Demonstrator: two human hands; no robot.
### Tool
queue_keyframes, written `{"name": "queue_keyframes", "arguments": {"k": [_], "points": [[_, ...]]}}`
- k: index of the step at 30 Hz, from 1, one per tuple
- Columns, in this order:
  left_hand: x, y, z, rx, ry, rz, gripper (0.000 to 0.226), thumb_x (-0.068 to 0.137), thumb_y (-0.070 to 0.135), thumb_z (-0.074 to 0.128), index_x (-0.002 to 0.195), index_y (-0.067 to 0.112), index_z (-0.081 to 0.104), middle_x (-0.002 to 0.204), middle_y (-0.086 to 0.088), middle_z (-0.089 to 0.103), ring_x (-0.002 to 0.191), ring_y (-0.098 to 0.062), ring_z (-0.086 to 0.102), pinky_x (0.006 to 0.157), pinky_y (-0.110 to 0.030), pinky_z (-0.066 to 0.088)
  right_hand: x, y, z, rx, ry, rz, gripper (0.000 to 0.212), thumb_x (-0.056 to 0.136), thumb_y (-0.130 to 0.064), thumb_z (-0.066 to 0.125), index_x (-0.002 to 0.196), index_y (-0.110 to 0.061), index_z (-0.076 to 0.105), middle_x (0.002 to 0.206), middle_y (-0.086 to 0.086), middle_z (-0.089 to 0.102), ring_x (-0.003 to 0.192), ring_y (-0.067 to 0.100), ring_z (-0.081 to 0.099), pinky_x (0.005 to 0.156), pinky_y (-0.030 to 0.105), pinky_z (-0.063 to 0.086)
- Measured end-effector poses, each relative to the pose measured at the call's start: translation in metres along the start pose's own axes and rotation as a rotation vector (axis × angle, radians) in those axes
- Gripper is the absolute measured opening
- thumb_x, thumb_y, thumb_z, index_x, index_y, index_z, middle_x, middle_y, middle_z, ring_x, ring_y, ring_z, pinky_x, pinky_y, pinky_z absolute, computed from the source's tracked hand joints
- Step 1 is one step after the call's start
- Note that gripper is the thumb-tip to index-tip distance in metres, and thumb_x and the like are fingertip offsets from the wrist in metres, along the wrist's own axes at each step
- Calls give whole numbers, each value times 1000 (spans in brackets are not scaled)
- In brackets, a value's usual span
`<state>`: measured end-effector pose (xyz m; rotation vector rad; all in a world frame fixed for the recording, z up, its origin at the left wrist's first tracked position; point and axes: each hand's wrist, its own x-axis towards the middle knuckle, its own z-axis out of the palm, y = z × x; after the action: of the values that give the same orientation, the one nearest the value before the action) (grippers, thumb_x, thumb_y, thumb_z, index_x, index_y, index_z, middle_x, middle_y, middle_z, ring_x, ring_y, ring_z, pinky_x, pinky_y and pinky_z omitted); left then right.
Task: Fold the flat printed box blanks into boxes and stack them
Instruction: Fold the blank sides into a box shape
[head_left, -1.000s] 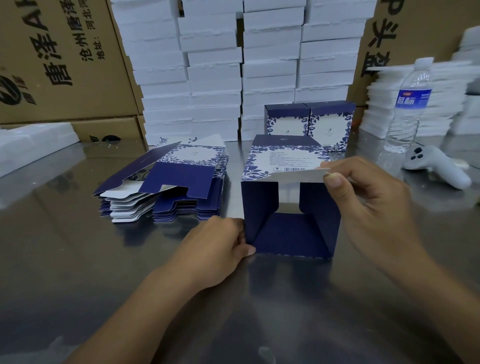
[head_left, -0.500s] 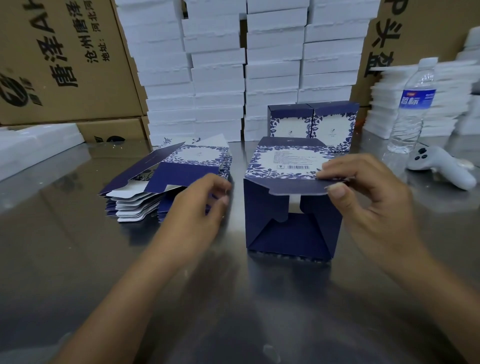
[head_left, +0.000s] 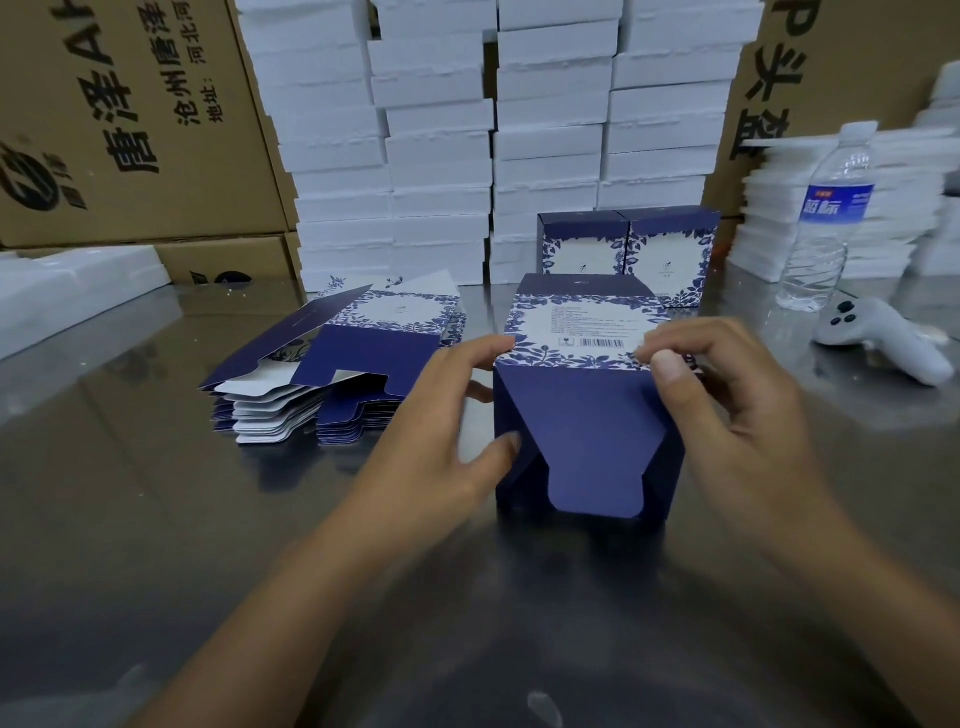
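A half-folded box (head_left: 582, 327) is stood mid-worktop (head_left: 156, 519), with a flap (head_left: 592, 457) folded down in front. Its left side is gripped by curled fingers (head_left: 483, 349) of the left hand (head_left: 436, 421); its top right edge is pinched by the right hand (head_left: 737, 410). Farther left, flat blanks (head_left: 311, 400) are stacked. Behind, two finished boxes (head_left: 623, 249) are set side by side.

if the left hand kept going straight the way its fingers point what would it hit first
The half-folded box. The left hand points up and to the right and touches that box's left edge, so going on it would likely just press into that side.
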<state>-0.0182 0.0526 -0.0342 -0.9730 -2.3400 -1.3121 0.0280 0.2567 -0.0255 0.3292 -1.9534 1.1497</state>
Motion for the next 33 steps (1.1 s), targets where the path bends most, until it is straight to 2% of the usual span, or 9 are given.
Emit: {"name": "queue_keyframes", "arguments": {"k": [3, 7, 11, 14, 20, 23, 26, 30, 33], "points": [[-1, -5, 14, 52, 78, 0, 66, 84, 27, 68, 128, 56, 29, 110, 26, 51, 98, 2, 52, 77, -8, 42, 0, -1, 1, -16, -6, -10, 29, 88, -40, 43, 88, -16, 60, 96, -8, 58, 94, 9, 54, 81, 21, 42], [-1, -14, 26, 73, 160, 15, 73, 86, 15, 66, 123, 61, 23, 73, 5, 50, 61, -10, 48, 53, -19, 38, -2, -5, 1, -20, -24, -35, 24, 88, -38, 45, 87, -19, 60, 94, -9, 58, 92, 7, 54, 81, 19, 41], [-1, -13, 30, 62, 168, 40, 73, 85, 10, 66, 121, 58, 26, 67, -1, 49, 53, -9, 42, 50, -21, 33, 1, -11, -1, -40, 24, -37, 14, 83, -40, 51, 83, -28, 57, 86, -11, 58, 85, 6, 54, 78, 14, 39], [-2, -8, 32, 58, 172, 68, 65, 80, 20, 63, 120, 55, 26, 66, 1, 49, 50, -10, 42, 50, -25, 37, 0, -15, -3, -106, 25, -69, 16, 80, -40, 59, 87, -27, 61, 86, -10, 55, 84, 0, 52, 80, 8, 35], [0, -7, 21, -17, 104, 116, 44, 83, 33, 50, 122, 44, 35, 67, -1, 55, 60, -17, 51, 61, -46, 47, 0, -13, -2, -156, -53, -97, 13, 77, -28, 67, 90, -26, 69, 90, -5, 55, 92, 17, 54, 84, 16, 38], [-1, -2, 17, -208, 109, 102, 31, 90, 34, 38, 119, 34, 48, 74, -6, 57, 66, -17, 52, 62, -27, 45, 1, -10, -2, -146, -44, -135, 12, 79, -26, 66, 91, -26, 68, 91, -5, 57, 91, 21, 57, 83, 26, 43], [-1, 9, 15, -122, 187, 159, 26, 92, 34, 38, 110, 31, 57, 81, 8, 56, 75, -5, 53, 70, -10, 38, -1, -6, 0, -175, 12, -225, 11, 82, -27, 69, 92, -24, 69, 86, -1, 59, 86, 24, 58, 77, 28, 44], [-3, 21, 16, 6, 309, 202, 17, 88, 34, 53, 102, 31, 63, 104, 8, 49, 100, -1, 50, 86, -9, 36, -6, -5, 5, -182, 67, -324, 11, 86, -24, 64, 95, -22, 67, 84, 0, 57, 81, 26, 58, 73, 30, 45], [-2, 25, 18, 4, 354, 305, 10, 86, 22, 62, 94, 19, 67, 103, 4, 58, 101, -3, 55, 86, -14, 41, -9, -8, 11, -193, 96, -382, 12, 86, -20, 64, 93, -13, 72, 82, 1, 57, 77, 27, 58, 70, 27, 45]]}}
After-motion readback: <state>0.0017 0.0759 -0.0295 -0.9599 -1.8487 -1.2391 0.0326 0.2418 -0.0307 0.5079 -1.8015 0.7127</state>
